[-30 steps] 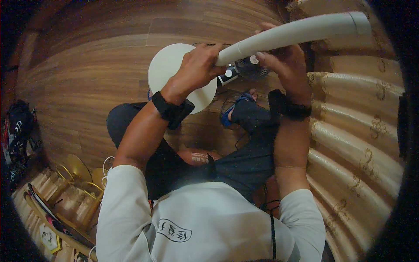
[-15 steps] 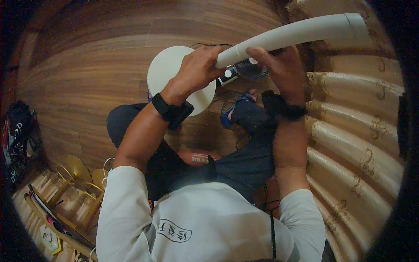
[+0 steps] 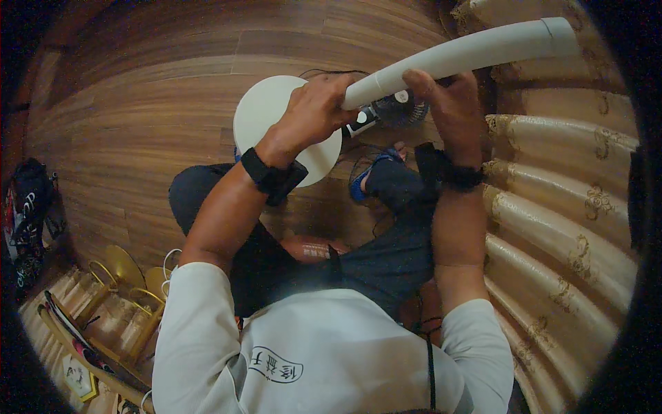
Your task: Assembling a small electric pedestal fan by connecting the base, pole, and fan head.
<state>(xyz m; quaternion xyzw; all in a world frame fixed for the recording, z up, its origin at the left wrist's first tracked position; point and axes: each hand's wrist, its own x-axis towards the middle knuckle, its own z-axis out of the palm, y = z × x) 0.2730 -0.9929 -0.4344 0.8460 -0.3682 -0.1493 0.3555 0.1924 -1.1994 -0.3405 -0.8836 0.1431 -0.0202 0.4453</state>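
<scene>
A long white pipe (image 3: 476,54) with a joint line near its left part and a collar at its far right end slants up to the right in front of me. My left hand (image 3: 314,103) is wrapped round its near left end. On the pipe's middle part lies the thumb of my right hand (image 3: 454,107), with the other fingers behind and beneath it, mostly hidden. Below my left hand stands a round white disc-like top (image 3: 261,117), partly covered by my hand and wrist. A black ribbed round device (image 3: 403,110) with a white-marked body lies under the pipe.
Wood-plank floor (image 3: 152,131) spreads ahead and left. Shiny beige curtains (image 3: 552,214) hang close on the right. Gold-coloured metal parts (image 3: 123,265) and a wooden frame (image 3: 103,376) sit at lower left, with a black bag (image 3: 31,214) beyond. Dark cords run near my foot.
My right hand has shifted slightly right along the pipe, its thumb now farther from the joint line. The pipe's far end has moved a little left and up. My left hand keeps its place.
</scene>
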